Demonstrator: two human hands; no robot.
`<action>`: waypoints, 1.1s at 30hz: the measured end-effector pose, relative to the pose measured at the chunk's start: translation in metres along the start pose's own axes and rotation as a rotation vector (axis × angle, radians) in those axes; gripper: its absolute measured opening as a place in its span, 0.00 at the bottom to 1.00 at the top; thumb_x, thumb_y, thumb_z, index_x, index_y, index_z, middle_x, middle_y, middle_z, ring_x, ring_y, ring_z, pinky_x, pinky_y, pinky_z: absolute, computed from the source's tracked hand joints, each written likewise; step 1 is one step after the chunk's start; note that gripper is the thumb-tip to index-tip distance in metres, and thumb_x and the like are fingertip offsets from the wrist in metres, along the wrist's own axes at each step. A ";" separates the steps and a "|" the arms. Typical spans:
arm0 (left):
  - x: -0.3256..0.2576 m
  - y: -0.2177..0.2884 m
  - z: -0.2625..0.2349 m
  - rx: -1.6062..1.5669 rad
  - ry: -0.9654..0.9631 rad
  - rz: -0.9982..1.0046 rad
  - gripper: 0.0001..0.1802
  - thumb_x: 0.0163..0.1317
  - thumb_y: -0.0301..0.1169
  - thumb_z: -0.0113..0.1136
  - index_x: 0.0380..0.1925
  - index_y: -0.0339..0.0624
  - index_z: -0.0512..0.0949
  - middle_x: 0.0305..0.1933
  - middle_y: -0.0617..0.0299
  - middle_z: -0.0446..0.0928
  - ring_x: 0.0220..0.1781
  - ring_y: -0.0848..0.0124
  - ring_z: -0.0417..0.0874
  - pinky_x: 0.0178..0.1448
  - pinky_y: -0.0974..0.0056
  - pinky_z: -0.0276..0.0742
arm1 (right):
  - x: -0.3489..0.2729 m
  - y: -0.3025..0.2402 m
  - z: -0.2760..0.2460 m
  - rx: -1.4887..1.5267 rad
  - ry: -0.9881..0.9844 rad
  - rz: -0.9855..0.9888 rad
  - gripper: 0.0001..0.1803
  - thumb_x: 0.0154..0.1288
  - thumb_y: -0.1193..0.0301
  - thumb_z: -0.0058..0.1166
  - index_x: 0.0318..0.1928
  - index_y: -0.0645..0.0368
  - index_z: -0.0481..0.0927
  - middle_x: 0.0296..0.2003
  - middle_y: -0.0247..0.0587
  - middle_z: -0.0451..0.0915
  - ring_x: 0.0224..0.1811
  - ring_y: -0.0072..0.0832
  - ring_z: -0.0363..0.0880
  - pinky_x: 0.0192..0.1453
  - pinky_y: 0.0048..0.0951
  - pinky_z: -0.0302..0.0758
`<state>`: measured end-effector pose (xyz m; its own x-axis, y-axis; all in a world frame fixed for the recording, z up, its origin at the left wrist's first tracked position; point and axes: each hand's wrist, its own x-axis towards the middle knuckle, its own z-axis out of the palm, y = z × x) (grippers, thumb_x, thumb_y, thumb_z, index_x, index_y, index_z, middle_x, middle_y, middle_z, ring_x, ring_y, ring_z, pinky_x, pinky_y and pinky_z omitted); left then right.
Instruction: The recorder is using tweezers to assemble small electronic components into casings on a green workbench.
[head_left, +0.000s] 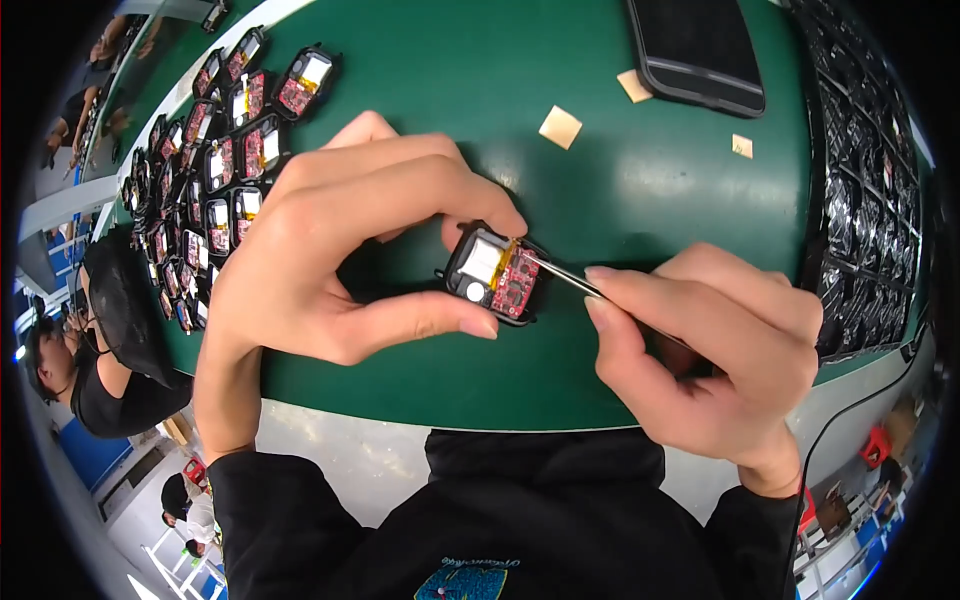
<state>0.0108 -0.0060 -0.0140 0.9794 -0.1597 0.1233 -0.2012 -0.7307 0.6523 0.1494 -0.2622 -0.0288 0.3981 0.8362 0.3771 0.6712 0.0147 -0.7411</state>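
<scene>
My left hand (345,235) grips a small black device housing (497,275) between thumb and fingers, a little above the green table. Its open side faces up and shows a silver-white battery, a strip of yellow tape and a red circuit board. A pair of metal tweezers (570,277) is pinched between the thumb and index finger of my right hand (715,345). The tweezers' tips touch or hover just over the upper part of the red board; which of the two, I cannot tell. Whether anything sits between the tips is too small to see.
Many similar open housings (220,165) crowd the table's left side. A black phone (697,50) lies at the back, near small tan squares (560,128). On the right stands a black tray (865,200) with compartments. Another person (125,330) sits at the left.
</scene>
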 end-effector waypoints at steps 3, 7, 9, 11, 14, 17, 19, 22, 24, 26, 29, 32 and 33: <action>0.002 0.005 -0.003 -0.018 -0.027 -0.080 0.33 0.48 0.48 0.90 0.50 0.40 0.92 0.39 0.63 0.90 0.30 0.72 0.77 0.44 0.64 0.64 | 0.001 -0.004 -0.005 0.037 0.016 0.062 0.12 0.60 0.87 0.72 0.46 0.70 0.93 0.28 0.39 0.85 0.21 0.16 0.75 0.25 0.20 0.68; 0.001 0.002 -0.002 -0.007 -0.012 0.011 0.33 0.48 0.43 0.91 0.52 0.38 0.90 0.41 0.64 0.90 0.36 0.69 0.86 0.47 0.62 0.66 | 0.005 0.003 0.001 0.137 0.014 0.067 0.11 0.71 0.85 0.67 0.52 0.70 0.87 0.38 0.48 0.87 0.31 0.19 0.81 0.34 0.21 0.74; -0.001 0.002 -0.001 0.028 0.000 0.022 0.33 0.50 0.43 0.90 0.53 0.38 0.90 0.41 0.64 0.90 0.36 0.69 0.86 0.47 0.62 0.66 | 0.004 0.000 0.005 0.202 0.006 0.126 0.12 0.74 0.85 0.63 0.55 0.70 0.84 0.44 0.48 0.86 0.34 0.20 0.81 0.36 0.22 0.75; -0.001 0.004 -0.002 0.037 0.015 0.030 0.34 0.49 0.43 0.91 0.55 0.40 0.90 0.39 0.67 0.88 0.34 0.70 0.83 0.47 0.62 0.66 | 0.010 -0.005 0.009 0.160 0.000 0.053 0.17 0.68 0.85 0.69 0.56 0.70 0.83 0.42 0.50 0.85 0.31 0.34 0.84 0.32 0.31 0.78; 0.001 0.007 -0.002 -0.094 0.023 -0.074 0.40 0.44 0.40 0.91 0.61 0.45 0.88 0.37 0.70 0.83 0.32 0.74 0.71 0.49 0.64 0.66 | 0.013 -0.007 0.016 0.037 -0.034 0.035 0.25 0.59 0.75 0.80 0.56 0.65 0.85 0.45 0.43 0.82 0.34 0.38 0.87 0.36 0.36 0.83; -0.003 0.010 -0.004 -0.129 0.001 -0.053 0.41 0.47 0.32 0.85 0.66 0.46 0.84 0.41 0.69 0.85 0.33 0.72 0.73 0.51 0.63 0.67 | 0.014 -0.009 0.022 -0.031 -0.002 -0.026 0.25 0.57 0.72 0.81 0.53 0.64 0.86 0.43 0.40 0.81 0.33 0.37 0.88 0.34 0.37 0.83; -0.004 0.011 -0.004 -0.165 -0.033 -0.074 0.41 0.48 0.25 0.82 0.68 0.45 0.82 0.44 0.67 0.86 0.34 0.71 0.74 0.52 0.62 0.68 | 0.010 -0.012 0.025 -0.092 0.012 -0.021 0.24 0.56 0.71 0.82 0.52 0.63 0.87 0.42 0.38 0.81 0.32 0.36 0.88 0.33 0.37 0.83; -0.003 0.016 -0.008 -0.198 -0.023 -0.057 0.38 0.52 0.20 0.78 0.68 0.43 0.82 0.47 0.64 0.87 0.36 0.69 0.76 0.54 0.61 0.72 | 0.005 -0.015 0.022 -0.080 0.038 -0.034 0.22 0.56 0.68 0.81 0.49 0.62 0.87 0.41 0.36 0.80 0.32 0.35 0.89 0.32 0.37 0.83; 0.003 0.017 -0.016 -0.227 0.060 -0.066 0.31 0.54 0.20 0.77 0.62 0.39 0.86 0.46 0.62 0.88 0.38 0.70 0.80 0.51 0.61 0.78 | 0.000 -0.015 0.015 -0.106 0.076 -0.035 0.22 0.56 0.67 0.81 0.50 0.61 0.88 0.41 0.36 0.80 0.33 0.35 0.89 0.32 0.38 0.83; 0.004 0.007 -0.032 -0.207 0.206 -0.123 0.24 0.57 0.21 0.76 0.57 0.38 0.87 0.46 0.61 0.88 0.39 0.71 0.82 0.48 0.62 0.80 | -0.005 -0.017 0.001 -0.144 0.101 -0.021 0.21 0.57 0.67 0.80 0.49 0.60 0.88 0.40 0.35 0.80 0.33 0.34 0.88 0.32 0.38 0.83; 0.003 -0.023 -0.078 0.127 0.430 -0.258 0.13 0.66 0.26 0.74 0.50 0.37 0.87 0.47 0.56 0.88 0.44 0.70 0.88 0.52 0.60 0.83 | -0.006 -0.022 -0.032 -0.145 0.191 -0.035 0.21 0.57 0.68 0.80 0.49 0.60 0.88 0.40 0.34 0.82 0.33 0.33 0.88 0.33 0.36 0.83; 0.006 -0.072 -0.114 0.597 0.528 -0.366 0.18 0.71 0.36 0.72 0.56 0.39 0.85 0.52 0.53 0.87 0.55 0.54 0.90 0.59 0.52 0.84 | -0.006 0.003 -0.072 -0.239 0.343 -0.032 0.18 0.55 0.70 0.79 0.47 0.59 0.90 0.40 0.37 0.86 0.36 0.33 0.90 0.37 0.34 0.86; 0.005 -0.087 -0.120 0.739 0.533 -0.425 0.21 0.73 0.39 0.71 0.59 0.40 0.83 0.55 0.52 0.87 0.58 0.49 0.89 0.61 0.49 0.84 | -0.004 0.014 -0.093 -0.337 0.381 -0.043 0.16 0.55 0.71 0.78 0.45 0.58 0.91 0.38 0.39 0.87 0.37 0.37 0.91 0.40 0.37 0.87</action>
<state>0.0346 0.1365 0.0197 0.8139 0.3962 0.4250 0.3858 -0.9155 0.1145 0.2150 -0.3163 0.0112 0.5233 0.5786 0.6256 0.8314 -0.1856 -0.5238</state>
